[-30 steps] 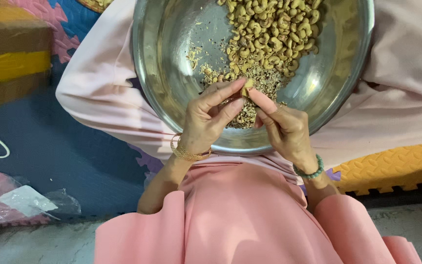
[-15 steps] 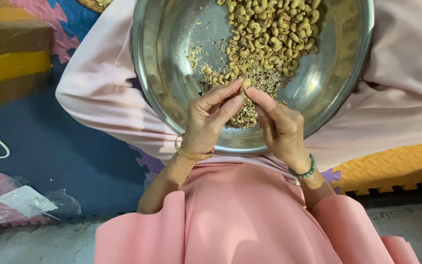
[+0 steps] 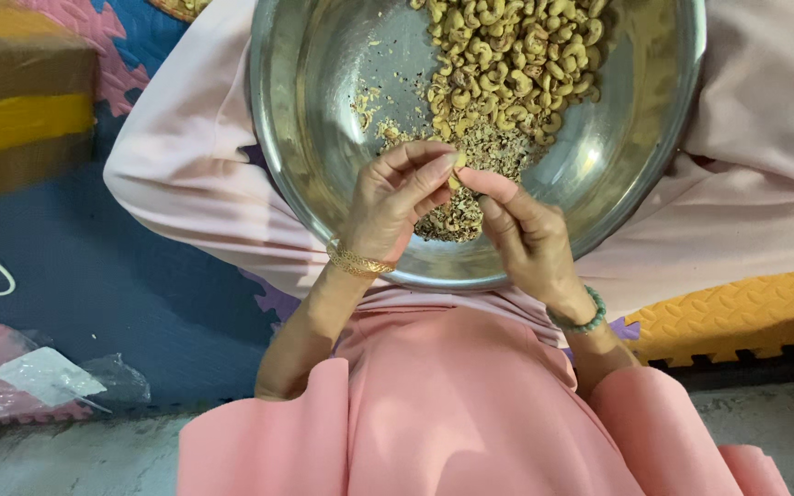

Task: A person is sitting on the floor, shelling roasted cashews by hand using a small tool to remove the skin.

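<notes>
A single cashew nut (image 3: 455, 180) is pinched between the fingertips of the left hand (image 3: 397, 202) and the right hand (image 3: 524, 234), both closed on it, directly above the steel bowl (image 3: 323, 174) of cashews (image 3: 507, 64) beyond.

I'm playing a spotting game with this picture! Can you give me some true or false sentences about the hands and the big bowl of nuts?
1. Both hands pinch one small nut together. True: the left hand and right hand meet on a cashew above the metal bowl.
2. The bowl is made of blue plastic. False: it is shiny metal.
3. The cashew pile fills the whole bowl. False: it sits on one side, with bare metal on the other.
4. A gold bangle is on the left wrist. True.
5. The right wrist is bare. False: it wears a green bead bracelet.
</notes>
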